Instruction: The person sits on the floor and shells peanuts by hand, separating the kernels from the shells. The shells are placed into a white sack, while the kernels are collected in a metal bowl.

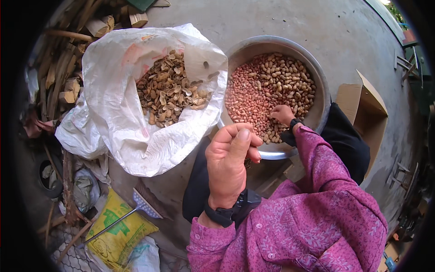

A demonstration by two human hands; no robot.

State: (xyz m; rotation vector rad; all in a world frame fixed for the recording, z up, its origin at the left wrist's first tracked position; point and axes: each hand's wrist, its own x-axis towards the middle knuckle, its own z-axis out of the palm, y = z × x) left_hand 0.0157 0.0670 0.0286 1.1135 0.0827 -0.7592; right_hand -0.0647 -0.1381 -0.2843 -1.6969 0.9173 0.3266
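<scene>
A wide metal basin holds red shelled peanuts on its left and unshelled peanuts on its right. My right hand reaches into it, fingers bent down among the nuts; whatever they pinch is hidden. Raised in front of the basin's near rim, my left hand is closed, its thumb up against curled fingers; anything inside cannot be seen. Left of the basin, a white woven sack gapes wide, with broken peanut shells inside. A few dark shell pieces show against its inner wall.
Split firewood is piled at the far left. A yellow printed sack and a fly swatter lie at the lower left. An open cardboard box stands right of my leg. Small stools are at the right edge.
</scene>
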